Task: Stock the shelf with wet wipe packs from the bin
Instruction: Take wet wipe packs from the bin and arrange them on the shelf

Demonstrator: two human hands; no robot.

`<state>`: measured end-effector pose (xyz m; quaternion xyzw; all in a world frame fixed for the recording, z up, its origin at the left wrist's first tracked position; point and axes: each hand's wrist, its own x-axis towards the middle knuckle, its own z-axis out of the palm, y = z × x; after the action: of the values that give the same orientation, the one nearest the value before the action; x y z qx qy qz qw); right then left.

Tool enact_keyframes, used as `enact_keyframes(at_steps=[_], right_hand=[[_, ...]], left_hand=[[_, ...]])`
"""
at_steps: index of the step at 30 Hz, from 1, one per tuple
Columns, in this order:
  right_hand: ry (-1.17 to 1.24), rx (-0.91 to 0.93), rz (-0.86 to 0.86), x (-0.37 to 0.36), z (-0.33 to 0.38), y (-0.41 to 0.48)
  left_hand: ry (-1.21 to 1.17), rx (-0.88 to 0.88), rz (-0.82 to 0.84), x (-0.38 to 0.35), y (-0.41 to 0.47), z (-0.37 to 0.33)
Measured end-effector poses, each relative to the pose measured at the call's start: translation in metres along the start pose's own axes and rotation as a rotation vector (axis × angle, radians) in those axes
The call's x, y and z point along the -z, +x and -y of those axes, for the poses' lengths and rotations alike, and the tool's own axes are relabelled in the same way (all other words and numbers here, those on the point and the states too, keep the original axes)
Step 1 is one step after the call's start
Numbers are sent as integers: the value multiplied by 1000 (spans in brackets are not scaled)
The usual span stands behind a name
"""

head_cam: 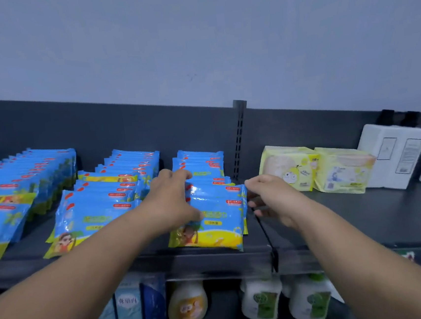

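Blue and yellow wet wipe packs stand in several rows on the dark shelf. The rightmost row sits just left of the shelf divider. My left hand lies over this row, fingers reaching behind the front packs and thumb on the face of the front pack. My right hand is at the row's right edge, thumb at the top corner of the front packs and fingers curled against their side. The bin is out of view.
More rows of the same packs fill the shelf to the left. Yellow tissue packs and white boxes stand to the right of a slotted upright. Bottles and cartons fill the lower shelf.
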<state>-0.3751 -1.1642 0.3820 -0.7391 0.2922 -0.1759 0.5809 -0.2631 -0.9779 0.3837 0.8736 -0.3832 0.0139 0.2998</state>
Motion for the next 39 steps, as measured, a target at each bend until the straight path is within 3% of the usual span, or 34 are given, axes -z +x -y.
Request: enact_keyframes(at_steps=[4, 10, 17, 22, 29, 34, 39], right_hand=[[10, -144, 120, -4, 7, 10], [0, -259, 106, -13, 17, 26], [-88, -197, 57, -13, 23, 36], [-167, -255, 86, -12, 23, 43], [-73, -256, 84, -16, 18, 46], [6, -163, 33, -15, 15, 45], [-13, 162, -88, -16, 27, 47]], left_hand=[[-19, 58, 174, 4, 1, 3], [23, 51, 237, 11, 1, 1], [65, 30, 294, 16, 6, 2], [56, 21, 320, 17, 9, 5], [-15, 25, 278, 20, 17, -4], [-111, 34, 286, 16, 21, -3], [-143, 30, 192, 14, 28, -2]])
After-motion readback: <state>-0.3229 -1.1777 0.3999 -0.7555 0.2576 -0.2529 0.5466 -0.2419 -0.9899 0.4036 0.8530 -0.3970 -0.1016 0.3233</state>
